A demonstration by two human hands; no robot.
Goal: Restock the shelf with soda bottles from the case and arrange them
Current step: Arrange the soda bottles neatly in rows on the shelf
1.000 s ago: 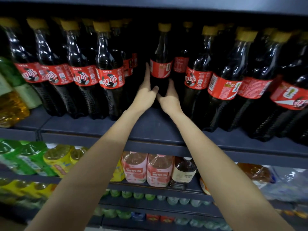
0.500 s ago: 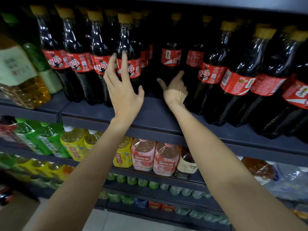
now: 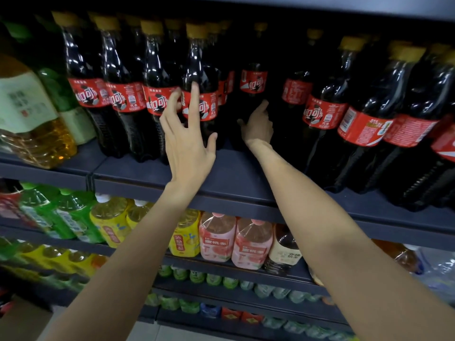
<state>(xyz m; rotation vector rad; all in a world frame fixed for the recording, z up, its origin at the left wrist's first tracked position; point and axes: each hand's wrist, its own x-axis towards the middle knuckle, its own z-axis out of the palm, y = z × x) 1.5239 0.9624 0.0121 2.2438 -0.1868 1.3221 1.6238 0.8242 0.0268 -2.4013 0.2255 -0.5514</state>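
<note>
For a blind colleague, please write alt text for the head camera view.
Two bare hands reach to a dark shelf of cola bottles: the open left hand touches a front-row cola bottle, and the right hand reaches deeper toward a set-back bottle. Lower shelves hold green, yellow and pink drinks.

We only get one view here, head-mounted and wide-angle, facing straight into the shelf from close up, tilted a bit downward so lower shelves show too. Both forearms reach in from the bottom edge.

Left hand spread, fingertips on front cola bottle, right hand reaching behind
</note>
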